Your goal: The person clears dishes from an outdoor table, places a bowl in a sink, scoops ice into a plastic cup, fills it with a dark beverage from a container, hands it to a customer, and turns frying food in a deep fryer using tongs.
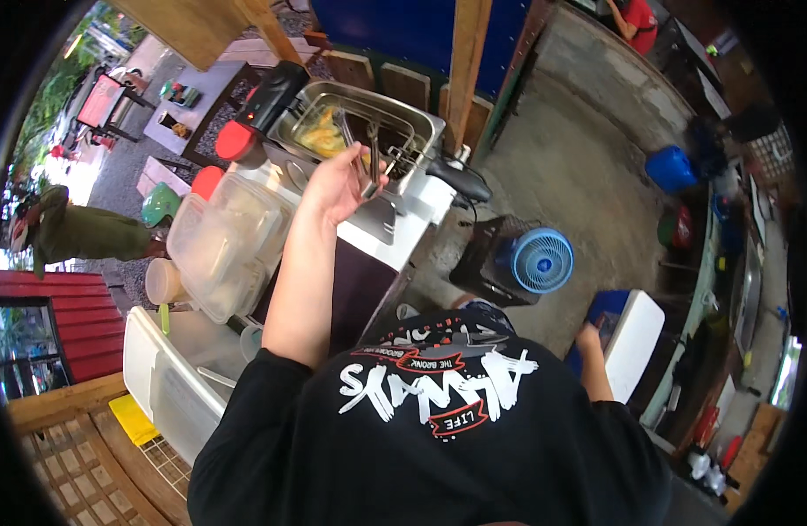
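My left hand point(345, 184) grips a pair of metal tongs point(372, 154). Their far ends reach over a stainless-steel deep fryer point(430, 121). Pale yellow battered food point(323, 135) lies in the left part of its basin, beside dark oil. The fryer basket's black handle point(459, 179) sticks out to the right. Low on my right side, my right hand point(589, 338) hangs against or just beside a blue cooler box with a white lid point(633, 345); its fingers are too small and shaded to make out.
Left of my arm stand stacked clear plastic containers point(213, 243), red-lidded jars point(236, 141) and a large translucent bin point(173, 375). A blue fan point(543, 260) is on the concrete floor. One person in green point(94, 230) is outside at left; another in red point(633, 26) is at upper right.
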### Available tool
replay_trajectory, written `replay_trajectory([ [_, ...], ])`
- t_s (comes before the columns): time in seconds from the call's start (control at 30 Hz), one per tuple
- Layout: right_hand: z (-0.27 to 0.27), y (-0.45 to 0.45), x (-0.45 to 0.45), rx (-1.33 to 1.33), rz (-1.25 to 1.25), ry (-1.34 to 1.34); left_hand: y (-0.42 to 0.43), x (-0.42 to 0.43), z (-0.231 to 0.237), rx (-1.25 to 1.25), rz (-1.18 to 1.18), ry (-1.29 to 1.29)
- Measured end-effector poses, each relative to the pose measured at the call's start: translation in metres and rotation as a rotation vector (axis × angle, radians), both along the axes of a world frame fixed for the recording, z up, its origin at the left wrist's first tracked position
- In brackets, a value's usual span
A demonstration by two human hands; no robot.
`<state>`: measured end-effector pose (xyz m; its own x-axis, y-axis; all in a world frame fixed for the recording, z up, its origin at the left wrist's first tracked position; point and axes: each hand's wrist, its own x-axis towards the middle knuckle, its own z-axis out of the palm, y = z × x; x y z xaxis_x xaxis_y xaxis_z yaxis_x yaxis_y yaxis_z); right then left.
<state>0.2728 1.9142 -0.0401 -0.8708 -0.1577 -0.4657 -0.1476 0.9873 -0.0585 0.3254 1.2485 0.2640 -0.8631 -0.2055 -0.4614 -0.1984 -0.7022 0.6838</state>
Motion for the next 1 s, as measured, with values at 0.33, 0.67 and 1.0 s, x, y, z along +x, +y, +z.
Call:
replay_trajectory([
  [0.33, -0.032, -0.066, -0.066, -0.265, -0.03, 0.056, 0.01, 0.024, 0.028, -0.691, 0.103, -0.12],
  [0.67, -0.002, -0.154, -0.169, -0.173, 0.384, 0.0, 0.032, 0.028, 0.046, -1.195, 0.237, -0.331],
  [1.0, -0.055, -0.273, -0.181, -0.706, 0.424, -0.405, 0.08, 0.037, 0.073, -1.247, 0.306, -0.538],
])
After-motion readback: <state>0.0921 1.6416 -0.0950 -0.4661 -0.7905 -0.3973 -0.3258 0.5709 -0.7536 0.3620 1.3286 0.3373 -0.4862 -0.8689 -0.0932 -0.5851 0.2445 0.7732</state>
